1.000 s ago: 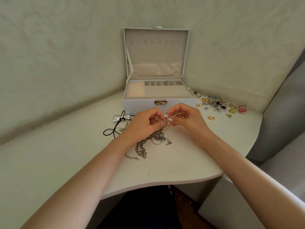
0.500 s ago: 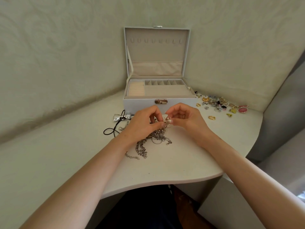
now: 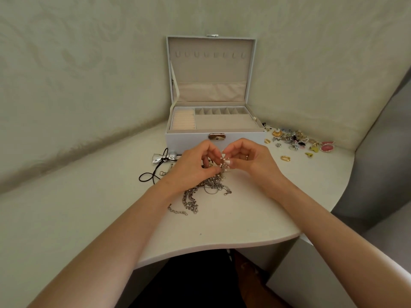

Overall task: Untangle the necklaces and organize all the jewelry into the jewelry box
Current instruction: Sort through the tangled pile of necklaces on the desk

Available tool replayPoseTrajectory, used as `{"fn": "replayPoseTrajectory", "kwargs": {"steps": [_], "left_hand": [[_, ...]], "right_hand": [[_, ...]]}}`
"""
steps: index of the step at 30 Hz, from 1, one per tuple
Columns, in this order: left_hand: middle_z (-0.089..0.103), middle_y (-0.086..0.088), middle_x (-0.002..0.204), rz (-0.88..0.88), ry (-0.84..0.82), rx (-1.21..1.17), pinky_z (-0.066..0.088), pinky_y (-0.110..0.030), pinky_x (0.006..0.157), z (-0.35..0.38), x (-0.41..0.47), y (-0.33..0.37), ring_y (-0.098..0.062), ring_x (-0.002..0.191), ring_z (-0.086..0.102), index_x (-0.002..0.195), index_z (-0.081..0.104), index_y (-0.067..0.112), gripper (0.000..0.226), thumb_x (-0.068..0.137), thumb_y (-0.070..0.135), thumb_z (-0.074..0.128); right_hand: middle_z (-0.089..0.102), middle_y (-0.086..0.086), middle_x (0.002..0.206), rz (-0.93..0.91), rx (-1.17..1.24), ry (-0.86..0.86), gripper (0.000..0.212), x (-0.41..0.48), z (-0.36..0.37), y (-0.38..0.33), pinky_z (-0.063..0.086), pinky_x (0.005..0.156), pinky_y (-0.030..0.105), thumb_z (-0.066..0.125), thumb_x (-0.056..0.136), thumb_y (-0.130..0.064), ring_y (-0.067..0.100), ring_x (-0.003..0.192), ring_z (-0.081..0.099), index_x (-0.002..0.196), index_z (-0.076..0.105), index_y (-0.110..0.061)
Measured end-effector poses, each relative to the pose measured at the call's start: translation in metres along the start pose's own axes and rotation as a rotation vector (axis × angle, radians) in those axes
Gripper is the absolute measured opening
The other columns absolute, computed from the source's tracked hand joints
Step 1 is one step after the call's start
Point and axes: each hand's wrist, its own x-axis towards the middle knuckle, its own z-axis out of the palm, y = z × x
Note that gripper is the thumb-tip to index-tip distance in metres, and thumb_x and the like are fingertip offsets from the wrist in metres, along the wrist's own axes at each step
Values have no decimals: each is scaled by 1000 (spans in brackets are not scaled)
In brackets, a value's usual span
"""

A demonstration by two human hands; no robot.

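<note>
Pale corner table (image 3: pixel 93 218) by a patterned wall (image 3: pixel 89 63), open jewelry box (image 3: pixel 189 141) at its back. Just in front of the box, left hand (image 3: pixel 191 171) and right hand (image 3: pixel 252 162) both pinching a pearly knot (image 3: pixel 223 167) lifted from the tangled necklaces (image 3: pixel 208 188), fingertips nearly touching. Rings and earrings (image 3: pixel 295 141) heaped right of the box, compartments (image 3: pixel 224 123) seemingly bare. Untangling step, early on; next, calls for teasing one strand free gently, without yanking.

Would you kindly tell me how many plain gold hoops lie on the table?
2. One gold hoop lies beside the front right corner of the box; the other hoop lies nearer, right of the right hand. The jewelry pile may hide more.
</note>
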Motion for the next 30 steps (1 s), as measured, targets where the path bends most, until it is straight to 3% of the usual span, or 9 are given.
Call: {"fn": "replayPoseTrajectory", "kwargs": {"steps": [14, 19, 27, 30], "left_hand": [[63, 9, 83, 34, 59, -7, 35, -9, 62, -2, 1, 1, -4, 66, 46, 93, 57, 22, 23, 81, 6, 68], [57, 11, 78, 10, 64, -13, 36, -9, 61, -1, 1, 1, -1, 64, 45, 87, 57, 24, 21, 82, 6, 67], [58, 13, 70, -57, 53, 51, 45, -28, 66, -3, 0, 0, -8, 65, 49, 79, 59, 25, 14, 79, 18, 72], [60, 13, 71, -48, 31, 66, 44, -27, 65, -3, 0, -3, -7, 64, 49, 83, 66, 25, 7, 82, 20, 70]], "right_hand": [[62, 4, 74, -4, -75, -7, 25, -1, 1, -1, 50, 67, 17, 67, 76, 11, 6, 65, 59, 82, 65, -12], [63, 8, 78, -5, -63, -2, 23, -2, 2, -1, 53, 73, 25, 67, 76, 12, 14, 71, 61, 85, 65, -9], [64, 6, 76, -8, -43, 19, 26, 0, 1, 0, 52, 75, 28, 67, 75, 11, 16, 73, 60, 81, 66, -14], [63, 9, 77, -2, -27, 11, 25, 3, -1, 0, 53, 72, 26, 68, 75, 11, 17, 72, 60, 82, 66, -13]]}}
